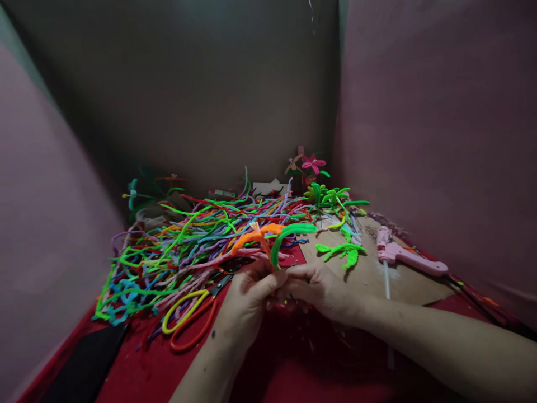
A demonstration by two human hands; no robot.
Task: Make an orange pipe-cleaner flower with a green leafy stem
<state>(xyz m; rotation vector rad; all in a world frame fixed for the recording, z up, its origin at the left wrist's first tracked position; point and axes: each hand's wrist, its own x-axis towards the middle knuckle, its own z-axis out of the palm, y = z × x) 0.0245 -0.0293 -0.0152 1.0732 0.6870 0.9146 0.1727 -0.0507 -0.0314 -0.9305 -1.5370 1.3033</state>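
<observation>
Close together over the red cloth, my left hand [251, 288] and my right hand [321, 288] meet at the fingertips. My left hand is closed around the base of an orange pipe-cleaner flower [247, 238], whose petals stick up above the fingers. A bent green pipe cleaner [289, 230] rises from between the two hands and arches to the right. The fingers of my right hand are pinched at its lower end. The stem below is hidden by the hands. Scissors [188, 319] with yellow and red handles lie beside my left hand.
A large heap of coloured pipe cleaners [197, 224] spreads at the left and centre. On the right, cardboard [369, 277] bears green pipe-cleaner leaves [346, 252] and a pink glue gun [411, 260] with its glue stick. A pink flower [313, 163] stands behind. A black flat object [84, 364] lies front left.
</observation>
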